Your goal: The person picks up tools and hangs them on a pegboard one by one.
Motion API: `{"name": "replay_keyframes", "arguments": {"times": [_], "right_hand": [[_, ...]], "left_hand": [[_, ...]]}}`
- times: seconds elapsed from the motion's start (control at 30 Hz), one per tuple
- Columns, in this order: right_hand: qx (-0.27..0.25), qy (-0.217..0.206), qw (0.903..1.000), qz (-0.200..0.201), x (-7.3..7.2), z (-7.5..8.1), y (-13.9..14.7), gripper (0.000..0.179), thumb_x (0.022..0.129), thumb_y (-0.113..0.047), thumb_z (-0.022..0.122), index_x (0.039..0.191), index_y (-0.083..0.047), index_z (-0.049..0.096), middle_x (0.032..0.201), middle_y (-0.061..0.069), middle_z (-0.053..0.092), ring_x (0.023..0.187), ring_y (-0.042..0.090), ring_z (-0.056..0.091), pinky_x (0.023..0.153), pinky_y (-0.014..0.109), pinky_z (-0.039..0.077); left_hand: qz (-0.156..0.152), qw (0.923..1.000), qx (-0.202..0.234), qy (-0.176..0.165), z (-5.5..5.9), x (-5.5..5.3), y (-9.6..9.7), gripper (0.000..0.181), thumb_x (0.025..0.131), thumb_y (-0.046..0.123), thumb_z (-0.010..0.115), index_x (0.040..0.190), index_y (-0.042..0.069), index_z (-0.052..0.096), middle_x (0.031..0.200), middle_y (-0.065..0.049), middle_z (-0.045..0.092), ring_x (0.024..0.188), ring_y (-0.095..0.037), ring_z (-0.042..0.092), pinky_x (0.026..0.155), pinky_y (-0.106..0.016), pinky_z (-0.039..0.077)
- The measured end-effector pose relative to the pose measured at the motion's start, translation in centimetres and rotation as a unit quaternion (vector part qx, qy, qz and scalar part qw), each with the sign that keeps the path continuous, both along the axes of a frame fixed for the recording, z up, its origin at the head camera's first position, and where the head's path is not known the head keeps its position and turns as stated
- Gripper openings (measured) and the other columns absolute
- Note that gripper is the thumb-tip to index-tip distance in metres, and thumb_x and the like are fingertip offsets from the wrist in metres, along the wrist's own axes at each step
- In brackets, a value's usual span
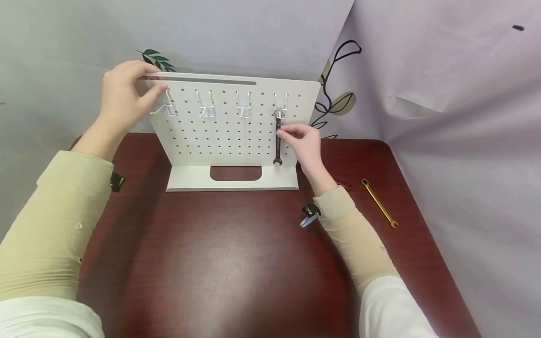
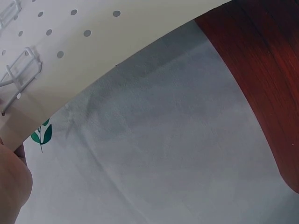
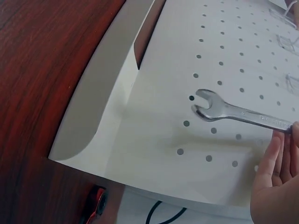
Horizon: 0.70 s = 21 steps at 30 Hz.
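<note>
A white pegboard stand (image 1: 228, 136) stands upright at the back of the table, with several white wire hooks along its upper part. At its top left corner my left hand (image 1: 124, 94) grips the edge, thumb on the front face and fingers behind. A dark silver combination wrench (image 1: 277, 141) hangs down in front of the rightmost hook (image 1: 281, 111), its ring end at the hook. My right hand (image 1: 304, 143) pinches the wrench's shaft between thumb and fingers. The right wrist view shows the wrench's open end (image 3: 212, 106) just off the perforated panel.
A gold wrench (image 1: 379, 203) lies on the dark red table (image 1: 211, 263), right of my right forearm. Partly hidden behind that arm is a small red item (image 1: 344, 184). A light fabric backdrop (image 1: 236, 37) rises behind the board.
</note>
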State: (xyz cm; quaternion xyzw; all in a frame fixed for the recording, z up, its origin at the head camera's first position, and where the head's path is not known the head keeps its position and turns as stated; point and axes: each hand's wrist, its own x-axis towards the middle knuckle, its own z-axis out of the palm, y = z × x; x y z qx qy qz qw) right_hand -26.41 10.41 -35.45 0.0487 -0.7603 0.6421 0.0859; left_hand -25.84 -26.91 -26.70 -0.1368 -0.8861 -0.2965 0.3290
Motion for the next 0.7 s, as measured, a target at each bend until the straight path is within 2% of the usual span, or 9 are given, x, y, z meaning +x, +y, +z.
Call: {"name": "replay_keyframes", "arguments": {"times": [0.1,0.37,0.57,0.7], "right_hand": [[0.010,0.009,0.9999,-0.007,-0.19,-0.08,-0.21,0.020,0.091,-0.007,0.082,0.107,0.005,0.081,0.111,0.017,0.079,0.082,-0.001,0.067,0.075,0.017,0.053],[0.037,0.018,0.9986,-0.034,-0.36,-0.03,-0.37,0.019,0.091,-0.010,0.083,0.104,0.003,0.082,0.111,0.019,0.080,0.079,-0.003,0.066,0.074,0.016,0.052],[0.036,0.010,0.9990,-0.024,-0.28,0.00,-0.18,0.019,0.091,-0.008,0.082,0.106,0.004,0.081,0.114,0.020,0.079,0.081,-0.003,0.067,0.076,0.016,0.053],[0.042,0.020,0.9989,-0.004,-0.08,-0.12,0.31,0.020,0.092,-0.006,0.082,0.109,0.004,0.081,0.116,0.021,0.079,0.081,-0.004,0.068,0.077,0.016,0.052]], "left_hand": [[0.000,1.0000,0.000,-0.001,0.07,0.16,0.07,0.025,0.093,0.004,0.076,0.115,-0.009,0.072,0.113,-0.030,0.074,0.107,-0.045,0.064,0.101,-0.043,0.044],[-0.009,1.0000,0.000,0.000,0.20,0.30,0.19,0.025,0.094,0.003,0.075,0.115,-0.011,0.071,0.113,-0.033,0.073,0.110,-0.049,0.064,0.103,-0.052,0.045],[-0.009,1.0000,0.000,-0.001,0.21,0.34,0.16,0.026,0.093,0.003,0.075,0.115,-0.011,0.071,0.114,-0.034,0.073,0.113,-0.051,0.064,0.106,-0.058,0.044],[-0.009,1.0000,0.000,-0.002,0.27,0.38,0.22,0.026,0.093,0.003,0.075,0.115,-0.011,0.071,0.114,-0.033,0.073,0.114,-0.052,0.064,0.107,-0.058,0.044]]}}
